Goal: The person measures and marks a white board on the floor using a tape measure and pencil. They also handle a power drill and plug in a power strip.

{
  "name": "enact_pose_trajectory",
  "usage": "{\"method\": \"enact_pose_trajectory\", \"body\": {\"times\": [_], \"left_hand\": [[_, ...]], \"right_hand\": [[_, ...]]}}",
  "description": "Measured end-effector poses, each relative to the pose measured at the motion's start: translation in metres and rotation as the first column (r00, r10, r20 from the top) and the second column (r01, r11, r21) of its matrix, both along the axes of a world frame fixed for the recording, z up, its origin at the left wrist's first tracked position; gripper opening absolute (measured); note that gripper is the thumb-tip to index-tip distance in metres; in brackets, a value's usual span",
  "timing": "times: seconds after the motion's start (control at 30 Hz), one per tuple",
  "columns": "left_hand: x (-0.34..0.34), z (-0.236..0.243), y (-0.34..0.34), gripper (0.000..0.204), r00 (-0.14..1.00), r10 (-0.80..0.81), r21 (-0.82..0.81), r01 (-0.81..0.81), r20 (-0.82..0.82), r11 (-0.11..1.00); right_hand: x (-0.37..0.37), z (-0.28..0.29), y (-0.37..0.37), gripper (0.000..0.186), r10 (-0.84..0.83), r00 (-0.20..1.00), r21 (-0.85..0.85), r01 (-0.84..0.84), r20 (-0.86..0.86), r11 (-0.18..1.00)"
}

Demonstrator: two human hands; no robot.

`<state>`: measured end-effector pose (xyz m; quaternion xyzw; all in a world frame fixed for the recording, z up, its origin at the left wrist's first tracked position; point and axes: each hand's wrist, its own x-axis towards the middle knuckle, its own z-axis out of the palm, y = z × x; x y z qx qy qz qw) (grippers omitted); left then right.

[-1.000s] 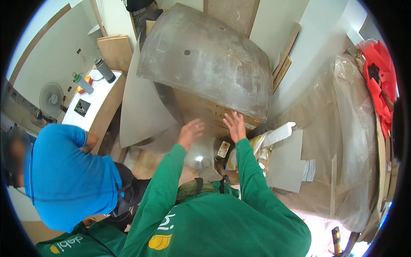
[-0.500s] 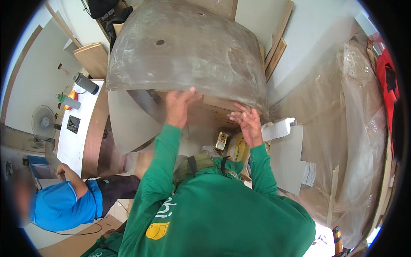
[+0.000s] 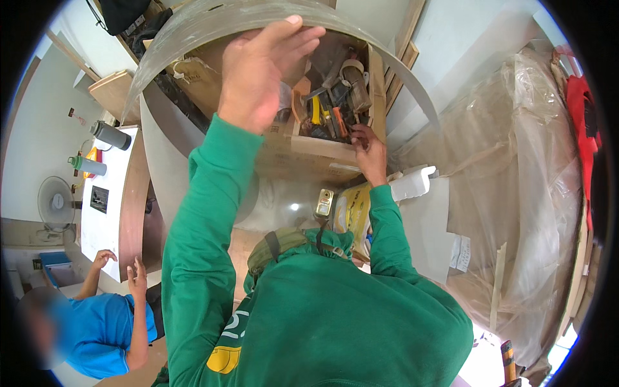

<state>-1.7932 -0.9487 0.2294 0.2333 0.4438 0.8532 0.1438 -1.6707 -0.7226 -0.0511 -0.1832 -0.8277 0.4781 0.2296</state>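
Observation:
My left hand [image 3: 261, 71] is raised with fingers stretched out against the edge of a curved grey-brown sheet [image 3: 169, 40], which is lifted above a cardboard box [image 3: 329, 153]. The box holds several tools, among them a yellow-handled one [image 3: 316, 111] and an orange-handled one [image 3: 338, 121]. My right hand [image 3: 367, 148] is at the box's near right rim, fingers curled among the tools; what they hold is too small to make out.
A person in blue [image 3: 97, 329] stands at lower left by a white-topped counter [image 3: 106, 235] with bottles and a fan [image 3: 58, 201]. Plastic-wrapped panels [image 3: 496, 193] fill the right. Wooden boards [image 3: 406, 58] lean against the wall. Bags [image 3: 351, 213] lie below the box.
The curved sheet has risen, exposing the tools in the box. My left hand has moved up with its edge; my right hand has reached to the box's rim. The person in blue has raised both hands.

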Motion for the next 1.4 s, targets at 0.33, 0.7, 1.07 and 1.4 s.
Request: {"method": "enact_pose_trajectory", "body": {"times": [0.33, 0.7, 1.07, 1.4], "left_hand": [[-0.009, 0.008, 0.005, 0.027, 0.995, 0.099, -0.025, -0.099, 0.018, 0.995], [-0.017, 0.01, 0.014, 0.024, 0.998, 0.065, 0.019, -0.066, 0.026, 0.998], [-0.035, 0.0, 0.002, 0.028, 0.989, 0.144, -0.023, -0.143, 0.045, 0.989], [-0.04, 0.008, -0.005, 0.026, 0.99, 0.127, -0.001, -0.128, 0.064, 0.992]], "right_hand": [[-0.093, -0.009, -0.032, 0.042, 0.19, 0.922, 0.504, -0.347, 0.337, 0.791], [-0.117, -0.028, -0.015, 0.039, 0.199, 0.873, 0.505, -0.429, 0.446, 0.749], [-0.065, -0.011, 0.004, 0.039, 0.09, 0.964, -0.85, -0.262, -0.249, 0.458], [-0.003, -0.022, -0.055, 0.028, 0.253, 0.931, -0.965, -0.248, -0.262, -0.087]]}}
